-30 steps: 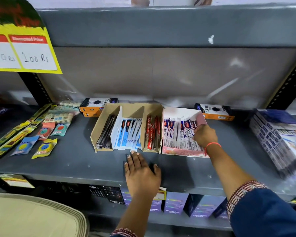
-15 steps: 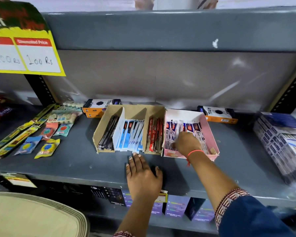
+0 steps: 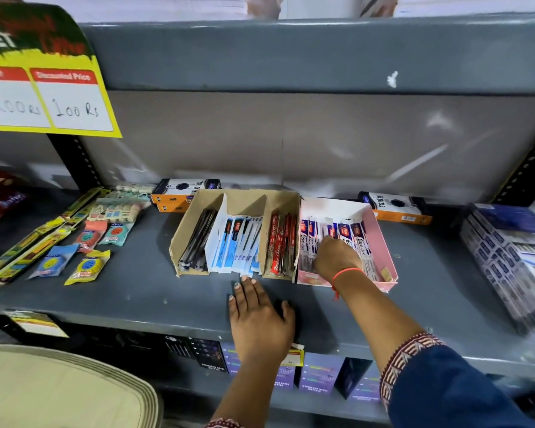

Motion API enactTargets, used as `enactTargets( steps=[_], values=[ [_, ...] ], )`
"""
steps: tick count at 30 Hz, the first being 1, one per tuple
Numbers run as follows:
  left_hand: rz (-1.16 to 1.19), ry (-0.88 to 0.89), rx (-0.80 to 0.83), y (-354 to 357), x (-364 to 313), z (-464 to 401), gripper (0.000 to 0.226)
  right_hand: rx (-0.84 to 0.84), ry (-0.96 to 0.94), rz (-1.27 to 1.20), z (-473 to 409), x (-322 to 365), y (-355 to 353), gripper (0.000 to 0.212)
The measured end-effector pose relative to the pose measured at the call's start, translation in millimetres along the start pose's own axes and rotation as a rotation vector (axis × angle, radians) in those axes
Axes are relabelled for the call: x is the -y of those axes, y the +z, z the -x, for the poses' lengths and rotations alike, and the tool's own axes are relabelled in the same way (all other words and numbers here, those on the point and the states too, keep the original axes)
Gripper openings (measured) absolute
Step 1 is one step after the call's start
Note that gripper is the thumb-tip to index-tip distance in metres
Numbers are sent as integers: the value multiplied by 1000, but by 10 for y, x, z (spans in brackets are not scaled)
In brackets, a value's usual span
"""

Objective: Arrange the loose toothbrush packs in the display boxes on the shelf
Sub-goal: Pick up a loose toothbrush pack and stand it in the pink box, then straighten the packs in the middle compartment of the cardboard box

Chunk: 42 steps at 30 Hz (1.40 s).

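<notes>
We have just one camera, worn on the head. It looks forward and down at the grey shelf [image 3: 136,301] from close by. Both arms reach in from the bottom edge. The boxes [image 3: 380,239] sit near the middle, and the picture bends at its sides.

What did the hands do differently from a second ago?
The right hand slid from the pink box's far right corner toward its front left and now rests on the white toothbrush packs; whether it grips one is unclear. The box, tilted up before, lies flat. The left hand stayed flat on the shelf.
</notes>
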State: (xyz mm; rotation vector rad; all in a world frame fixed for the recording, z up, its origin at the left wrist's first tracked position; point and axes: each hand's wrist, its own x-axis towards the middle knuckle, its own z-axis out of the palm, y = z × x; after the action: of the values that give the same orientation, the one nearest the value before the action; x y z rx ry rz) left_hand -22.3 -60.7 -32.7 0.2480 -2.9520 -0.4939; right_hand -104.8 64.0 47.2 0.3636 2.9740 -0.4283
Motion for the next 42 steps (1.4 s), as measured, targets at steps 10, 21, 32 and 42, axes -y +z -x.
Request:
enactTargets(
  steps=[10,21,32,42],
  values=[
    [-7,16,-4,-21,9,13,90,-34,7,52,17,64,-22,39],
    [-45,34,17,-47,0,24,73,-8,93,-297,-4,-43,-62,42],
    [-26,31,22,-59,4,34,73,-43,53,-99,51,-93,-94,32],
    [25,34,78,-118,20,38,86,-280,-59,-169,281,62,-152,25]
  ],
)
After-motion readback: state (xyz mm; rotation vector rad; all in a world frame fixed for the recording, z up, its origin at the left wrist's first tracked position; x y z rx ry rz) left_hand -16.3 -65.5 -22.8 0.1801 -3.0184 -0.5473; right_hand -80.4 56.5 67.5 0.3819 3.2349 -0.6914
